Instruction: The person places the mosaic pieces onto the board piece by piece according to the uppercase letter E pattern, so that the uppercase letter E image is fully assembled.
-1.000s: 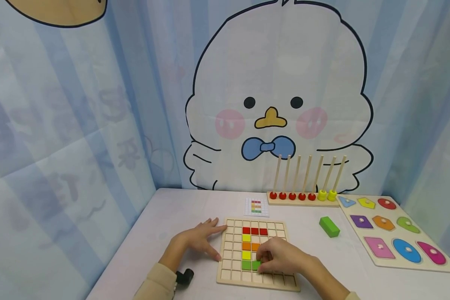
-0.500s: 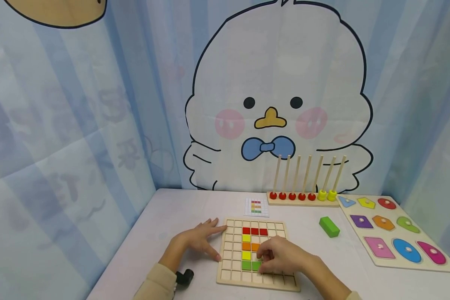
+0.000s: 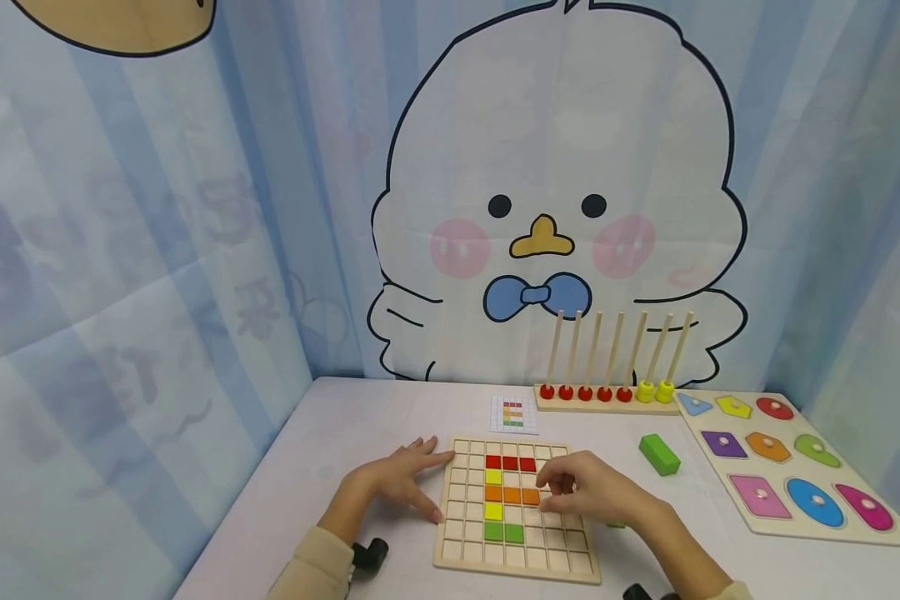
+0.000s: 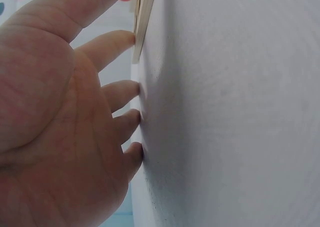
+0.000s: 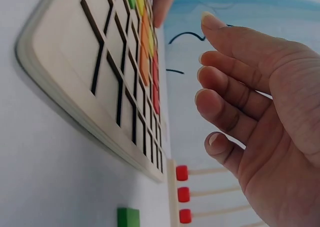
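Note:
A wooden grid board (image 3: 462, 551) holds red tiles (image 3: 510, 463), yellow tiles (image 3: 492, 512), orange tiles (image 3: 512, 495) and two green tiles (image 3: 513, 533). My left hand (image 3: 399, 477) is spread at its left side, thumb and index finger touching the board's edge. In the left wrist view, the other fingertips rest on the table. Over the right half of the board, my right hand (image 3: 598, 492) hovers with loosely bent fingers. The right wrist view shows nothing between the thumb and fingers of that right hand (image 5: 250, 92).
Behind the board lies a patterned card (image 3: 513, 414). Farther back is a peg rack (image 3: 607, 405) with red and yellow beads. A green block (image 3: 659, 454) and a shape puzzle (image 3: 785, 467) lie to the right. A small green piece (image 3: 616, 525) shows under my right wrist.
My right hand has lifted off the green tile and moved up and to the right, uncovering both green tiles and the third orange tile. The left hand stays in place.

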Available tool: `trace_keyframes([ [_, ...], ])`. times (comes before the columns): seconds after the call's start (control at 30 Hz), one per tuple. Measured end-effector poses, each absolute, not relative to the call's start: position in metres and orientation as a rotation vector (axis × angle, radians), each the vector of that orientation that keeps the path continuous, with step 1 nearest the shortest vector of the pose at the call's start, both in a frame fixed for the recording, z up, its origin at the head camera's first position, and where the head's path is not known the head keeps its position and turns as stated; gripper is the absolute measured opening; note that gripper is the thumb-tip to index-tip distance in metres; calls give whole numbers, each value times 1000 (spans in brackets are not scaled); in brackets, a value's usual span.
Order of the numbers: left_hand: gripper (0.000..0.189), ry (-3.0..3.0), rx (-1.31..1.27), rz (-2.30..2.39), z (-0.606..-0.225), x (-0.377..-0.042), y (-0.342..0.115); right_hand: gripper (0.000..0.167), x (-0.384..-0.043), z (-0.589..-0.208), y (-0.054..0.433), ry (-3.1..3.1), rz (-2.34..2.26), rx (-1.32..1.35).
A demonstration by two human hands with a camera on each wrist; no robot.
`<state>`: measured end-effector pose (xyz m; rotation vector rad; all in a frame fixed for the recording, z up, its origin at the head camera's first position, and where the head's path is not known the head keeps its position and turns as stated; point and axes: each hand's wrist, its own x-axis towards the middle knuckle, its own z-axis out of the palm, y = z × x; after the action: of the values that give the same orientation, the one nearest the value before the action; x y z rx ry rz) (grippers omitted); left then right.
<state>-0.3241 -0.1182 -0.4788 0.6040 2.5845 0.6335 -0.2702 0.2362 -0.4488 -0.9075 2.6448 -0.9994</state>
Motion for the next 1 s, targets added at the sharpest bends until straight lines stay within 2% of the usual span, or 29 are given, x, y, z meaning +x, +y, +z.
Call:
trace_keyframes([
  [0.77,98,2593,603,626,-480,-324,-118,29,-277,-439,293,2724,-1026,-769],
  [1.0,98,2587,617,638,-479,-323,-119,32,-275,-443,306,2625,-984,-652],
])
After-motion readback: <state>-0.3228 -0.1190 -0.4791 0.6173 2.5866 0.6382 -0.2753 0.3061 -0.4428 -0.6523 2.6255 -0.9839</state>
